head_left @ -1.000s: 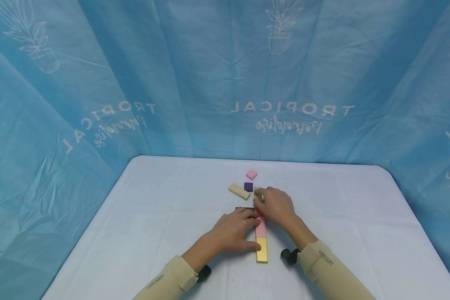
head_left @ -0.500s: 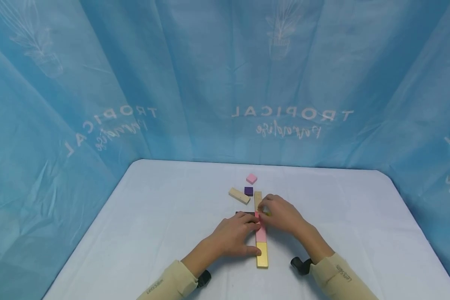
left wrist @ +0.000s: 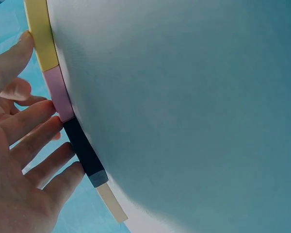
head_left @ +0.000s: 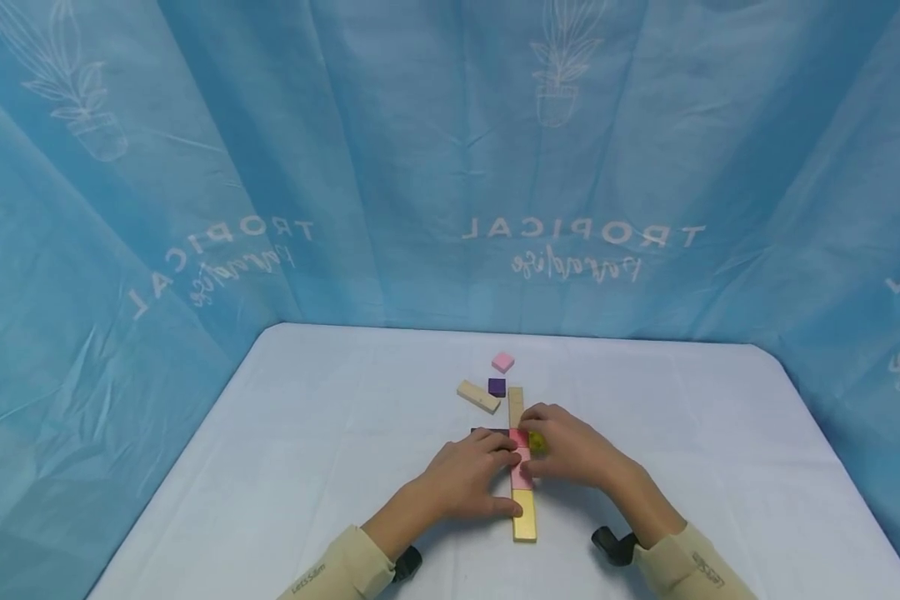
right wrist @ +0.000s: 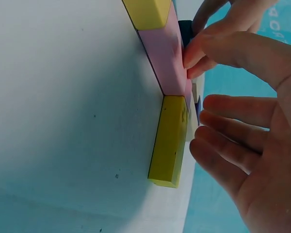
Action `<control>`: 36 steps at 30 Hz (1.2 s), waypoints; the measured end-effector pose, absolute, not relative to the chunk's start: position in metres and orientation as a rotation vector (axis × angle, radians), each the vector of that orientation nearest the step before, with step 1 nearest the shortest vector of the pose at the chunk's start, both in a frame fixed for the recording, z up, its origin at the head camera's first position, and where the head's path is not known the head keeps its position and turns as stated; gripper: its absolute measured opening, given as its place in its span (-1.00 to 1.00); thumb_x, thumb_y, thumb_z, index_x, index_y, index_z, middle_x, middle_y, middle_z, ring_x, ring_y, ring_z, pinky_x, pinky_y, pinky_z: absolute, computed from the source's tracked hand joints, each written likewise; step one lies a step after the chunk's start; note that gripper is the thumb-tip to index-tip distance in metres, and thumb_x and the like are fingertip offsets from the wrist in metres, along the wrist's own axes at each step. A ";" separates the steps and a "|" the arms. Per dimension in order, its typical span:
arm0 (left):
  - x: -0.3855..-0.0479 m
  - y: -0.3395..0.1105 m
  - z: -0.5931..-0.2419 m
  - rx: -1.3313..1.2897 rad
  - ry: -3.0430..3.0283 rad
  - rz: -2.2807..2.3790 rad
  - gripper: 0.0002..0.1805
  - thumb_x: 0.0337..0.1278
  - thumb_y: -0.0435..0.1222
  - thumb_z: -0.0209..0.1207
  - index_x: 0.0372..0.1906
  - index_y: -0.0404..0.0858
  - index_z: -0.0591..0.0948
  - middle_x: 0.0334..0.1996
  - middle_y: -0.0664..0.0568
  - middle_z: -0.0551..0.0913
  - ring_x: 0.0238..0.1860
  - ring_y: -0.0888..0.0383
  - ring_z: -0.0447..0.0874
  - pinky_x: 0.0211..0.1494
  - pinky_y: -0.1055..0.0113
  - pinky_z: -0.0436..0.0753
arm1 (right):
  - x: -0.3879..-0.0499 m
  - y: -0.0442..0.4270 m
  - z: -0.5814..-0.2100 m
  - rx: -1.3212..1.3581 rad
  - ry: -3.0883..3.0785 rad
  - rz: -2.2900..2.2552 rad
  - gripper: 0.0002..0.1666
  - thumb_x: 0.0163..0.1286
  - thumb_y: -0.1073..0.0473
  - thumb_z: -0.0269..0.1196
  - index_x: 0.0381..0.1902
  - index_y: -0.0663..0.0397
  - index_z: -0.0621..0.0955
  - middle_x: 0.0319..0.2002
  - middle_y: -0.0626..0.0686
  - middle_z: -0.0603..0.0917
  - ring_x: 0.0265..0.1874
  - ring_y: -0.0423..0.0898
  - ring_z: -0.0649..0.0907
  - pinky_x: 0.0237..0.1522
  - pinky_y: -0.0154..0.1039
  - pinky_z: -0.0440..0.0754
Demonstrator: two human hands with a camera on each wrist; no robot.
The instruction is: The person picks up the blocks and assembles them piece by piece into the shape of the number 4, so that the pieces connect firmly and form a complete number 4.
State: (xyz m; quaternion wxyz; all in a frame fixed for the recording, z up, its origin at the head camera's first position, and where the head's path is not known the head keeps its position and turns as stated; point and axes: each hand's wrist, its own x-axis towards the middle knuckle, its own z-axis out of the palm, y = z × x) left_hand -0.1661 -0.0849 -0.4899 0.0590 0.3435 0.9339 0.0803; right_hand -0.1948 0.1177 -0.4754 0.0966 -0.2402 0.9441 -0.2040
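Observation:
In the head view a row runs away from the person: gold-yellow block, pink block, red block and wooden block. A black block adjoins its left side, a lime-yellow block its right. The left hand lies along the left, its thumb at the gold-yellow block; in the left wrist view its spread fingertips touch the pink block and black block. Over the right side is the right hand, fingers relaxed beside the lime-yellow block in the right wrist view, gripping nothing visible.
Beyond the row on the white table lie a loose wooden block, a dark purple block and a pink piece. A blue printed curtain stands behind and at the sides.
The right hand has drawn back from the far wooden block toward the person and slightly right, uncovering the lime-yellow block. The left hand keeps its place along the row.

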 end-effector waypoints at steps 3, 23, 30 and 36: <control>-0.166 -0.086 -0.491 1.032 2.821 0.252 -0.21 -0.13 0.42 0.14 0.19 0.07 0.56 0.24 0.25 0.42 0.27 0.20 0.26 -0.04 0.06 0.59 | -0.192 0.117 -0.477 -0.731 2.754 -0.604 -0.30 -0.04 -0.15 0.51 0.06 -0.01 0.64 0.15 -0.03 0.49 0.15 -0.01 0.43 0.13 0.03 0.47; -0.165 -0.086 -0.492 1.045 2.829 0.273 -0.23 -0.12 0.40 0.16 0.19 0.08 0.57 0.22 0.25 0.43 0.23 0.22 0.29 -0.11 0.07 0.61 | -0.181 0.113 -0.485 -0.826 2.750 -0.537 -0.12 -0.07 -0.24 0.51 0.18 0.06 0.57 0.20 -0.01 0.43 0.19 -0.04 0.36 0.17 -0.05 0.44; -0.168 -0.086 -0.493 1.059 2.819 0.285 -0.20 -0.11 0.43 0.11 0.21 0.08 0.55 0.23 0.26 0.41 0.24 0.23 0.28 -0.11 0.06 0.60 | -0.178 0.113 -0.483 -0.836 2.761 -0.495 -0.06 -0.06 -0.24 0.50 0.22 0.12 0.53 0.23 0.03 0.43 0.23 -0.01 0.36 0.19 -0.02 0.42; -0.168 -0.086 -0.491 1.066 2.822 0.280 -0.22 -0.10 0.41 0.13 0.20 0.07 0.56 0.23 0.26 0.41 0.24 0.23 0.28 -0.12 0.06 0.60 | -0.179 0.113 -0.481 -0.850 2.762 -0.488 -0.08 -0.04 -0.23 0.49 0.22 0.11 0.53 0.23 0.04 0.44 0.21 -0.01 0.39 0.18 -0.01 0.42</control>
